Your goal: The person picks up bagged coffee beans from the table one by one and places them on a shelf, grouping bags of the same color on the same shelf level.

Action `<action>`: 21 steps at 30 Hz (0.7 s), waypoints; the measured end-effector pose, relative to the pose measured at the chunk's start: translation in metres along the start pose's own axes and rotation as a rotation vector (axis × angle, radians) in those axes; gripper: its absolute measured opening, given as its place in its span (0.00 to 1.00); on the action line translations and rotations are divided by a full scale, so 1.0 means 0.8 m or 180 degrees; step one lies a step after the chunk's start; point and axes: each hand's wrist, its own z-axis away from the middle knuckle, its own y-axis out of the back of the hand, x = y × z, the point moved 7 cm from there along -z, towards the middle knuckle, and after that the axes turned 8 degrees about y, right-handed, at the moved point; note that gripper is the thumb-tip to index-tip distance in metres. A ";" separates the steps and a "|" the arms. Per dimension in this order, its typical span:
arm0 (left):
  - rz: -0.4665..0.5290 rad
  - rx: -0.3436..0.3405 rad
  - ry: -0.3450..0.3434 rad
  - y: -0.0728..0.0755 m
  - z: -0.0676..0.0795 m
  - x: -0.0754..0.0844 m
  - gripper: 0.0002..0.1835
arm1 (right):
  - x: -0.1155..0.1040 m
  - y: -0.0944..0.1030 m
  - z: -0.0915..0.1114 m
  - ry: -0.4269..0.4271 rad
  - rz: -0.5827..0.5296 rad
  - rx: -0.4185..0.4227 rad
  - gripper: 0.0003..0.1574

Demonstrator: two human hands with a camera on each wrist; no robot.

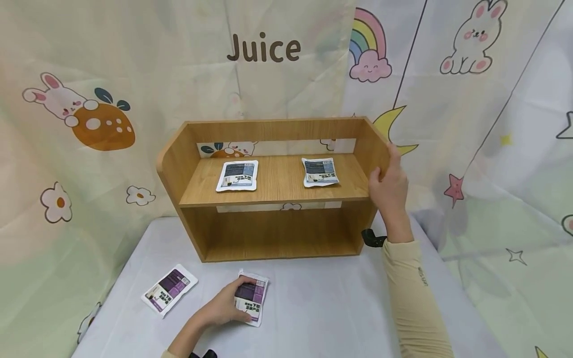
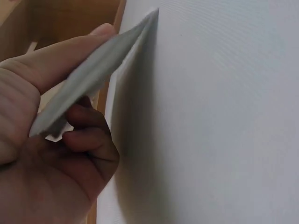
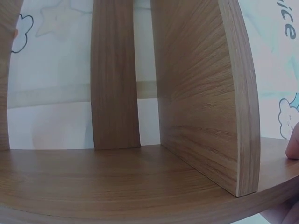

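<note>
My left hand (image 1: 222,304) grips a flat white pouch with a purple label (image 1: 253,297) in front of the shelf. In the left wrist view this pouch (image 2: 96,77) is held edge-on between thumb and fingers, tilted over the white cloth. A second purple-labelled pouch (image 1: 170,290) lies flat to the left of that hand. My right hand (image 1: 390,186) holds the right side panel of the two-tier wooden shelf (image 1: 279,179), its thumb on the inner face. Only fingertips (image 3: 293,144) of it show at the edge of the right wrist view.
On the upper board lie two pouches with blue labels, one on the left (image 1: 238,176) and one on the right (image 1: 320,172). The shelf stands at the back of a white-covered table (image 1: 322,308). Behind it hangs a printed curtain (image 1: 286,89).
</note>
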 end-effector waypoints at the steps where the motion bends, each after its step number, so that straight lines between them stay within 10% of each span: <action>1: 0.0065 0.0011 0.0003 0.001 -0.002 0.000 0.47 | 0.000 0.000 0.000 0.0001 0.0010 -0.0006 0.38; 21: 0.0441 0.0682 0.0183 0.051 -0.051 -0.002 0.55 | 0.003 -0.002 -0.001 -0.0056 0.0018 -0.0022 0.40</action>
